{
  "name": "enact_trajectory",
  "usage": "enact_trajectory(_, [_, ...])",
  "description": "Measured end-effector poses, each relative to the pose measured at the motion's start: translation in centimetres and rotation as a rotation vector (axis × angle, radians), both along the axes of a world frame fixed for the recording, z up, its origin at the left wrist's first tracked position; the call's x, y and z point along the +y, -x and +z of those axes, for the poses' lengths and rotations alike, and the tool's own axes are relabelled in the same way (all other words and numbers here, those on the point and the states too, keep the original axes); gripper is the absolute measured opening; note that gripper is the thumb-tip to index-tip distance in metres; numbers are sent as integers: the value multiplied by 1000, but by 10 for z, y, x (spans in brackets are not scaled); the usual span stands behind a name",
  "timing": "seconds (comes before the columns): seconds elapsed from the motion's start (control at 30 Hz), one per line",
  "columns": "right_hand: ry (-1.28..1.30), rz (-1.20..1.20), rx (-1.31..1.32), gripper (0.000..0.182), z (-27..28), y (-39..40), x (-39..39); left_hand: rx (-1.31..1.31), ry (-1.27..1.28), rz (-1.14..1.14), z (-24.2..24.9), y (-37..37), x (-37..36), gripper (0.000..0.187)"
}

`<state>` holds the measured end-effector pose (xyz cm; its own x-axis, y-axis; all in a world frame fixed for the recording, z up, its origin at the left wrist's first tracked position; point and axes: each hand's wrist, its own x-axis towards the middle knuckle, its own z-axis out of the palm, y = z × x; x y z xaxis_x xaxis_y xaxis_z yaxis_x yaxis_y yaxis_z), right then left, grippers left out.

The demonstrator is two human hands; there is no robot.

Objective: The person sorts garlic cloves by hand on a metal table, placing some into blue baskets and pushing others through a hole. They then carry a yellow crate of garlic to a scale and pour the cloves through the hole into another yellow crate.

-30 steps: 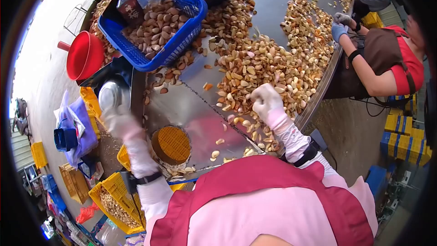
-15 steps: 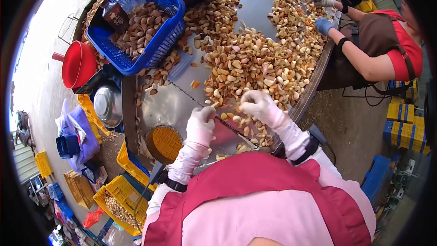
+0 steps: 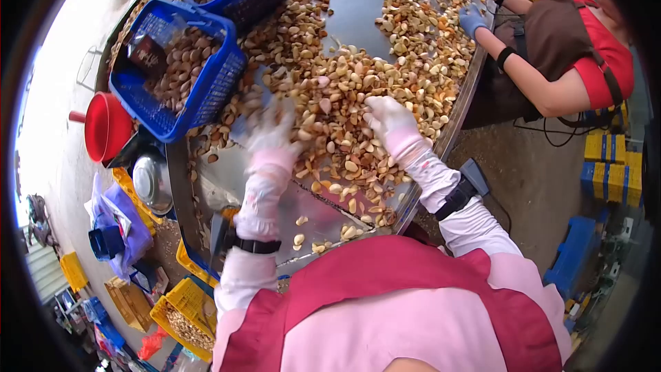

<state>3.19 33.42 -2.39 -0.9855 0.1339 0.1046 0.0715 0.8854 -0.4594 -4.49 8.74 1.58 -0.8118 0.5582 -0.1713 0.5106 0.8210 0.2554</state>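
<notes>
Pale shelled pieces, some with brown skin, lie in a broad pile (image 3: 351, 96) on a metal table (image 3: 220, 176). Over the pile's left edge is my left hand (image 3: 273, 131), white-gloved and blurred, with its fingers spread. My right hand (image 3: 391, 120), also gloved, rests at the right side of the pile, fingers bent down onto the pieces; what they hold, if anything, is hidden. A dark seam runs across the metal below my hands, with a few loose pieces beside it.
Two blue baskets (image 3: 180, 120) of brown-skinned pieces stand at the upper left. Beside the table are a red scoop (image 3: 109, 127), a metal bowl (image 3: 153, 182) and a yellow crate (image 3: 180, 303). At the right, a co-worker's gloved hands (image 3: 472, 22) touch the pile.
My left hand has moved up and left to the pile and spread its fingers. My right hand has moved slightly up. More pieces now lie near the seam, and the view has shifted.
</notes>
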Motion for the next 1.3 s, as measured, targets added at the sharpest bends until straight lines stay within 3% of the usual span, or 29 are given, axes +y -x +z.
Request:
enact_trajectory(0.03, [57,27,-193,23,18,7,13,-44,195,218,14,-8,6,60])
enact_trajectory(0.07, [335,-127,-300,20,40,3,22,-92,388,444,18,-15,14,59])
enact_trajectory(0.1, [611,-277,-404,18,54,-3,31,-101,383,442,-6,-23,21,59])
enact_trajectory(0.13, [903,-300,-276,14,57,-16,40,93,17,252,-48,-32,27,60])
enact_trajectory(0.17, [971,-319,-354,18,55,-21,55,286,-346,56,-48,-34,38,60])
enact_trajectory(0.23, [355,-48,-293,20,45,-30,46,360,-272,-292,-32,-27,84,63])
enact_trajectory(0.27, [-27,69,-318,22,38,-31,33,354,-272,-292,-37,-24,89,63])
enact_trajectory(0.3, [-245,88,-474,22,50,-26,13,328,-262,-302,-43,-18,94,63])
enact_trajectory(0.37, [-328,29,-358,23,37,-24,3,179,-240,-272,-36,-11,86,73])
enact_trajectory(0.43, [-319,19,-394,23,26,-20,10,136,-95,-201,-29,-12,53,80])
enact_trajectory(0.5, [-48,210,-482,29,29,-22,32,-66,136,-70,10,-13,28,84])
enact_trajectory(0.53, [157,216,-630,30,60,-21,43,-67,135,105,21,-23,21,80])
enact_trajectory(0.57, [372,150,-593,23,59,-27,58,-66,138,102,22,-27,25,80])
enact_trajectory(0.63, [298,61,-335,23,46,-31,65,218,154,163,16,-40,39,59])
enact_trajectory(0.67, [190,129,-336,20,42,-29,57,217,-302,42,-28,-40,44,27])
enact_trajectory(0.7, [81,197,-329,16,38,-20,43,77,-153,-144,-17,-46,72,8])
enact_trajectory(0.73, [-237,212,-457,16,30,-10,28,206,-105,-218,-35,-56,94,7])
enact_trajectory(0.83, [-372,146,-535,15,30,-1,10,262,32,-34,-49,-64,118,10])
enact_trajectory(0.93, [-322,248,-503,16,24,0,12,278,183,27,-45,-64,116,11])
enact_trajectory(1.03, [-260,303,-522,22,32,9,17,45,-121,218,-25,-51,94,11])
enact_trajectory(1.1, [157,188,-574,28,41,3,25,201,-257,276,-12,-52,75,23])
enact_trajectory(1.17, [304,179,-553,33,31,-5,22,-140,-646,357,-16,-57,67,27])
enact_trajectory(1.23, [763,133,-518,30,29,-12,11,-663,-1123,534,-31,-68,71,34])
enact_trajectory(1.27, [632,213,-428,28,33,-12,5,-927,-1136,656,-30,-68,69,34])
enact_trajectory(1.3, [639,251,-423,29,28,-12,3,-1004,-1141,718,-33,-67,65,34])
